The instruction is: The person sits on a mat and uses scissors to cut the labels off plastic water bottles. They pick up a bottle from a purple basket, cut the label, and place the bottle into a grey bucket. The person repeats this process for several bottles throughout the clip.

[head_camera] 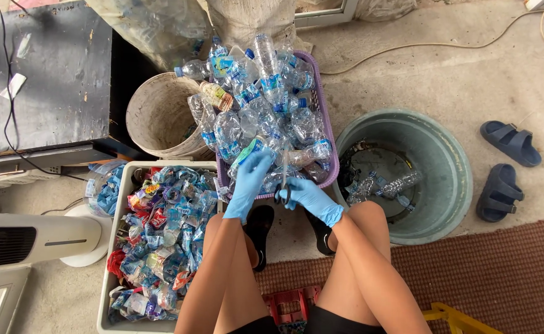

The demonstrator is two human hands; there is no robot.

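Both my hands wear blue gloves. My left hand reaches into the purple basket and grips a clear plastic bottle with a blue-green label. My right hand holds scissors by their dark handles at the basket's near edge, blades pointing up toward the bottles. The basket is heaped with several crushed clear plastic bottles with blue labels and caps.
A white crate of torn labels and wrappers sits at my left. A green tub with a few bottles stands at the right, a beige bucket behind. Blue sandals, a cable, a black cabinet and a brown mat surround me.
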